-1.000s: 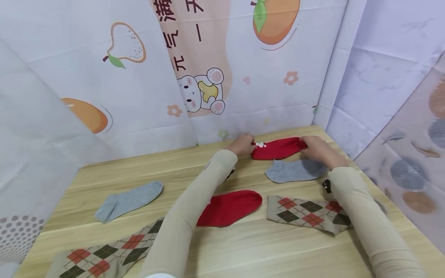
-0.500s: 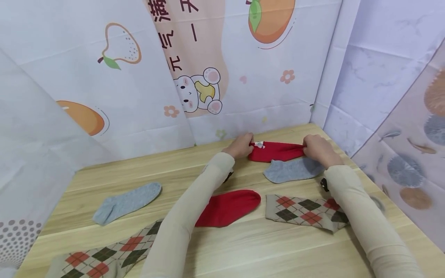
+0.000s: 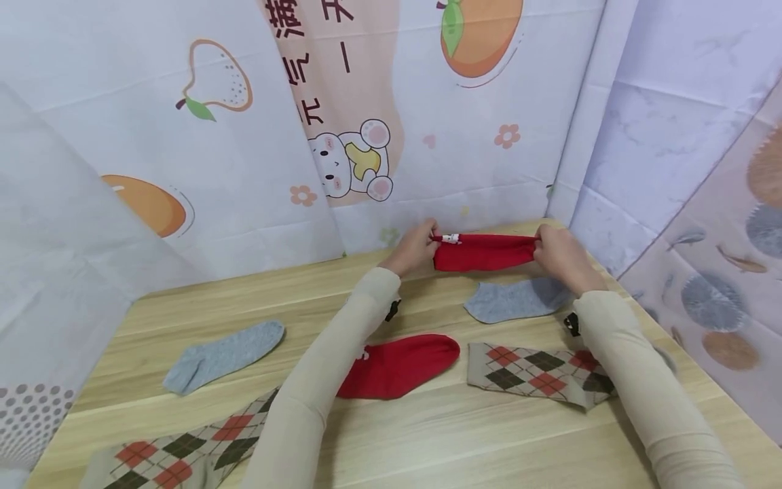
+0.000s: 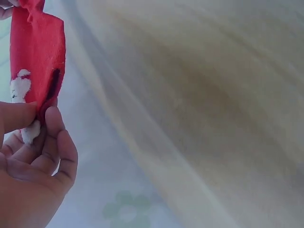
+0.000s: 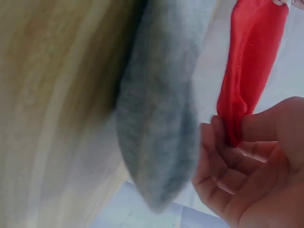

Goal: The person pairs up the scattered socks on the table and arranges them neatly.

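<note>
Both hands hold a red sock (image 3: 485, 252) stretched between them, raised a little over the far right of the table. My left hand (image 3: 417, 248) pinches its cuff end beside a white figure; thumb and fingers close on it in the left wrist view, where the sock (image 4: 38, 52) shows a dark patch. At the other end, my right hand (image 3: 565, 258) pinches the tip, and the right wrist view shows the sock (image 5: 254, 52) hanging from thumb and fingertips. A grey sock (image 3: 513, 300) lies just in front, near the right hand.
On the wooden table (image 3: 391, 448) lie another red sock (image 3: 403, 367), partly under the left sleeve, a grey sock (image 3: 222, 356) at left, and two argyle socks, one (image 3: 537, 370) at right and one (image 3: 183, 448) at front left. A printed curtain (image 3: 244, 156) hangs behind the table.
The red sock has been lifted off the table and drawn taut between both hands. My left hand has risen slightly; the other socks have stayed in place.
</note>
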Available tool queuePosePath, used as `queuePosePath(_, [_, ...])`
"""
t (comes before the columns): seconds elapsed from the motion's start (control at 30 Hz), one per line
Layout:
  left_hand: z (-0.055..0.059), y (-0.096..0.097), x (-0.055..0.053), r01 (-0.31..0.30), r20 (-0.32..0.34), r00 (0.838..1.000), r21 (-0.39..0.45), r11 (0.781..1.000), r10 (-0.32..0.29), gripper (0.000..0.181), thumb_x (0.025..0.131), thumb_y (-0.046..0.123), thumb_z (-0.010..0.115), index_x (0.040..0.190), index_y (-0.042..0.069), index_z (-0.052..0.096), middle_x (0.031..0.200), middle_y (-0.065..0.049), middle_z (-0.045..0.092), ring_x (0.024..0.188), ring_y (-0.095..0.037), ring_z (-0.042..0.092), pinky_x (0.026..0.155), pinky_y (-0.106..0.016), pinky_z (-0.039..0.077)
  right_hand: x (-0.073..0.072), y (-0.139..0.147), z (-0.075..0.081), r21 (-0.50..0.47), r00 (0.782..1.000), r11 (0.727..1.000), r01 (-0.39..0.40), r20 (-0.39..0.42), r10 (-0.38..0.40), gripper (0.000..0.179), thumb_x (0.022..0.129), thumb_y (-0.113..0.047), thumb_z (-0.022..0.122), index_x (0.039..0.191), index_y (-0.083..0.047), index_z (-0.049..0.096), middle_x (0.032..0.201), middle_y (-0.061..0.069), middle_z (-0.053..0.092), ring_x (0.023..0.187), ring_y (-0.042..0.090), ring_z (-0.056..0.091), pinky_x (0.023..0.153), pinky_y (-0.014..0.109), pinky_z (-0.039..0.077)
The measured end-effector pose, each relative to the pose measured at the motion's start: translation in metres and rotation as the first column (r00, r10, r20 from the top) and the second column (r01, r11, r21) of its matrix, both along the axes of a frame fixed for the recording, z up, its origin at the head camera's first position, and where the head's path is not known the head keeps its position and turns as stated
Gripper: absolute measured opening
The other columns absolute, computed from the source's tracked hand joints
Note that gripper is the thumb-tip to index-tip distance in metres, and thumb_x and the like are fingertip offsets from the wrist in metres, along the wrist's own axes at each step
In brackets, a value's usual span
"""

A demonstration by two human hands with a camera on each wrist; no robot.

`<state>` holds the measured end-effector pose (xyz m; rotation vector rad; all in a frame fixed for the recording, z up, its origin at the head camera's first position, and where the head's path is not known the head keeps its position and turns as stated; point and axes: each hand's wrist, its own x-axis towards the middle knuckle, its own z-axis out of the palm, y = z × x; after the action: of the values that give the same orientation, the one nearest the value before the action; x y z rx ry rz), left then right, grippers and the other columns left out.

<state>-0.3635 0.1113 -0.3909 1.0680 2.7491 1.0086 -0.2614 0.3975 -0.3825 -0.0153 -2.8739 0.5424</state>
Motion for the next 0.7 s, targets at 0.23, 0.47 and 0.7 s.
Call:
queuePosePath(0.23, [0.013,-0.018,0.003,-0.035,0.026,0.999,0.014,0.999,0.035,0.012,0.098,0.004,0.06,0.105,0.007,0.05,0.104,-0.012,0.061,0.087,-0.021,0.055,0.07,-0.025,0.047,0.001,-0.012,0.007,-0.042,0.999,0.999,-0.001,-0.043,0.0,0.02,0.094,-0.004,0.045,0.1,0.007,0.061,0.098,0.024,0.062,0.083,0.039,0.057,0.069,0.052,0.047])
queuePosePath(0.47, [0.021,-0.038,0.009,-0.037,0.019,0.999,0.004,0.999,0.037,0.012,0.097,0.004,0.061,0.103,0.007,0.052,0.1,-0.01,0.061,0.085,-0.021,0.056,0.07,-0.025,0.049,0.004,-0.024,0.015,-0.002,0.991,0.998,-0.057,-0.119,0.056,0.019,0.093,-0.002,0.05,0.099,0.009,0.064,0.096,0.026,0.065,0.085,0.041,0.058,0.074,0.053,0.047])
queuePosePath(0.7, [0.024,-0.058,0.017,-0.035,0.046,0.998,-0.022,0.999,0.036,0.01,0.097,0.003,0.061,0.102,0.006,0.053,0.101,-0.009,0.063,0.087,-0.02,0.057,0.074,-0.025,0.05,0.011,-0.037,0.02,-0.01,0.987,0.991,-0.137,-0.087,0.136,0.014,0.094,-0.001,0.053,0.098,0.008,0.064,0.089,0.023,0.066,0.07,0.033,0.057,0.062,0.045,0.047])
